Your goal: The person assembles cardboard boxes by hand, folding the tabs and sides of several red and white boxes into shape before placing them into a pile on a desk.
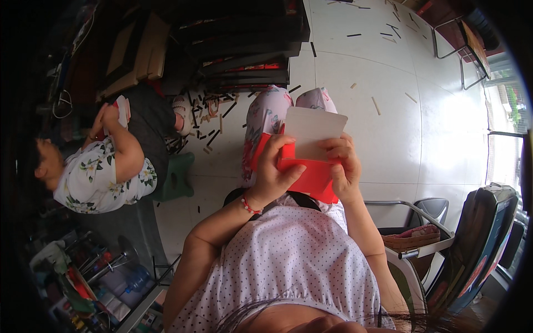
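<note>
Above my lap I hold a folded red card piece (311, 173), with a pale flap (315, 125) standing up at its far side. It looks like an envelope or a flat box; I cannot tell which. My left hand (277, 172) is closed on its left side, thumb on the red face. At the right edge, my right hand (345, 169) grips it with bent fingers near the fold where pale meets red. More red card (260, 151) lies on my left thigh, partly behind my left hand.
To the left, another person (105, 161) sits by a green stool (176, 176), holding red and white card. Black stacked trays or boxes (244, 50) stand ahead. Many black and tan strips (211, 111) litter the floor. A metal-framed chair (416, 250) is at my right.
</note>
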A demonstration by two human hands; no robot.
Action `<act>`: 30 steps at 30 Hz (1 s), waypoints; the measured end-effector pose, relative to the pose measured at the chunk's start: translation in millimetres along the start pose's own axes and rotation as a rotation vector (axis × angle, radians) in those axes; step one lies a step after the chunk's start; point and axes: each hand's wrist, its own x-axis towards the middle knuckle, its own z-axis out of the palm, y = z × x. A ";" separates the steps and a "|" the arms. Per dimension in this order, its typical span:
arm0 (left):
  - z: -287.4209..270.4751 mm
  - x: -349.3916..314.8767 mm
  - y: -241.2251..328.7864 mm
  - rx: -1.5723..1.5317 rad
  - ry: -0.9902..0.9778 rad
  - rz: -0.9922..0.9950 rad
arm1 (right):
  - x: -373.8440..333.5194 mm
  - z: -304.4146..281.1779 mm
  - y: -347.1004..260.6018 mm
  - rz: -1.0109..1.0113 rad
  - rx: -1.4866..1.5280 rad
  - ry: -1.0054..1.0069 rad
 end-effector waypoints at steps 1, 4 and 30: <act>0.0 -0.5 -1.4 0.009 -0.013 0.023 | -2.6 0.6 -0.5 0.031 0.021 0.002; 1.8 -2.1 -7.1 0.016 -0.018 0.080 | -7.9 3.2 -0.2 0.064 0.063 0.020; 12.9 -11.5 -12.2 -0.373 0.006 -0.119 | -5.5 -4.1 0.9 0.324 0.535 -0.013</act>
